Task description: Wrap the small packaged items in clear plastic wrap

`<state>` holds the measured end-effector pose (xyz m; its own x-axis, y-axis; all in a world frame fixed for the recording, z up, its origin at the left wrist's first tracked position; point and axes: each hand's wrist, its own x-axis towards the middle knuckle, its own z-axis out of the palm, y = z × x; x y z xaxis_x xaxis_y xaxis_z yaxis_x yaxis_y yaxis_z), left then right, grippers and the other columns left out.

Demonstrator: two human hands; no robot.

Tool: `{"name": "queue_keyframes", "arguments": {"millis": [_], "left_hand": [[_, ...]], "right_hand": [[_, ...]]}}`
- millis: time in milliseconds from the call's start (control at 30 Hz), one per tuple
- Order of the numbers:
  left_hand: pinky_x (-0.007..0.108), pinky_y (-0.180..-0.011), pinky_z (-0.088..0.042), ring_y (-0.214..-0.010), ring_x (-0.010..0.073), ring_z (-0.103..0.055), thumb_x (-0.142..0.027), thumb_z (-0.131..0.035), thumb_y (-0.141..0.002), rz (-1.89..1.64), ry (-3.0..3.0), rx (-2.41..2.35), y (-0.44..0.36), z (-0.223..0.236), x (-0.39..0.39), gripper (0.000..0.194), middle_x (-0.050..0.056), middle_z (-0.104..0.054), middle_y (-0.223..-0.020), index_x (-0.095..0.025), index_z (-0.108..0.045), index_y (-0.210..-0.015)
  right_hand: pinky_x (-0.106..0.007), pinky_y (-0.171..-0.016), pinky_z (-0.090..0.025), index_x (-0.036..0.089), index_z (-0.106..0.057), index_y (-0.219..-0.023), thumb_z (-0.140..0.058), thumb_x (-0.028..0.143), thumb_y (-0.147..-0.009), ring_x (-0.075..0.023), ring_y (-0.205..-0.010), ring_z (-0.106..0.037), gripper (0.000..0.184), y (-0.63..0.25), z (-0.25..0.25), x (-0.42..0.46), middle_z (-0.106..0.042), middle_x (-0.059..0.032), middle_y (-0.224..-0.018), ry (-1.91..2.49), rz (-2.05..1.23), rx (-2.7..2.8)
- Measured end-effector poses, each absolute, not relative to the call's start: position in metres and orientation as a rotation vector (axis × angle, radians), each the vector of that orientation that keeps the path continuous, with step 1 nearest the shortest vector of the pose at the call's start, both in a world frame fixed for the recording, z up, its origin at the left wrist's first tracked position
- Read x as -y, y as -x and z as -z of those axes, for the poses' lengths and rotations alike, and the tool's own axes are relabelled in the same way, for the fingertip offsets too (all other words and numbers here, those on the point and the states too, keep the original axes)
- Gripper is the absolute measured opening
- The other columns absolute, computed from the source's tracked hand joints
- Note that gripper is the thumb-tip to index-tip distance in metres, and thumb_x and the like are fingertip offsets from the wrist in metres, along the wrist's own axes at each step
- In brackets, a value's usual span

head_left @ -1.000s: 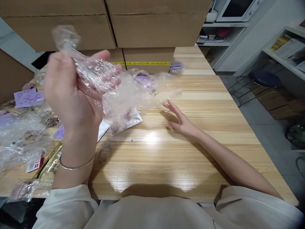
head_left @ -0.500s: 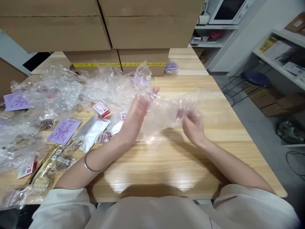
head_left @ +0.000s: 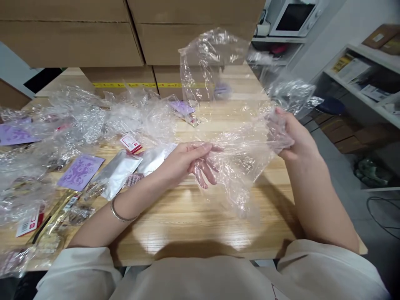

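Observation:
A large clear plastic bag [head_left: 240,152], crinkled and see-through, stretches between my two hands above the wooden table. My left hand [head_left: 200,160] pinches its near-left part between thumb and index finger, while the other fingers are loosely spread behind the film. On the far side, my right hand [head_left: 295,135] is closed around a bunched part of the plastic. Loose film rises above the hands and hangs out past the right one. Left of the bag, a purple packet [head_left: 183,107] lies at the edge of a heap of crumpled clear plastic [head_left: 137,118].
Silver pouches [head_left: 120,171], a purple printed packet [head_left: 81,171], red-and-white cards [head_left: 131,143] and small wrapped items cover the table's left side. Stacked cardboard boxes [head_left: 196,43] form a wall at the back. Shelves [head_left: 371,79] and a stool stand to the right.
My right hand has moved up and right, spreading the plastic wide. My left hand has come down and right, away from the purple packet, which now lies by the heap.

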<state>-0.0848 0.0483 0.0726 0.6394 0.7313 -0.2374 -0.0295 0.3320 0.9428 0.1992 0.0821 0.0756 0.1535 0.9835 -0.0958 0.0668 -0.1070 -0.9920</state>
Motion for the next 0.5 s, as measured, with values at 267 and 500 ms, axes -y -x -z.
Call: {"name": "queue_keyframes", "arguments": {"millis": [267,500], "left_hand": [[0.049,-0.115,-0.036,-0.14,0.0333,-0.042,-0.053,-0.066,-0.087,-0.702,-1.515,-1.145,0.081,-0.039,-0.06,0.061,0.011,-0.047,-0.15,-0.027,-0.053,-0.14],[0.048,-0.111,-0.041,-0.122,0.0282,-0.056,-0.049,-0.045,-0.098,-0.896,-1.539,-1.163,0.078,-0.035,-0.063,0.04,0.011,-0.062,-0.116,-0.02,-0.072,-0.106]], "right_hand": [[-0.026,-0.045,-0.036,0.025,-0.058,-0.075,-0.049,0.052,-0.084,-0.0107,-0.046,-0.038,0.03,-0.192,-0.049,-0.085,-0.051,0.0015,-0.061,1.31,-1.418,0.984],[-0.054,-0.097,-0.051,0.024,-0.069,-0.106,-0.056,0.057,-0.072,-0.0337,-0.121,-0.06,0.049,-0.201,-0.027,-0.08,-0.067,-0.0102,-0.126,1.045,-1.546,1.442]]}}
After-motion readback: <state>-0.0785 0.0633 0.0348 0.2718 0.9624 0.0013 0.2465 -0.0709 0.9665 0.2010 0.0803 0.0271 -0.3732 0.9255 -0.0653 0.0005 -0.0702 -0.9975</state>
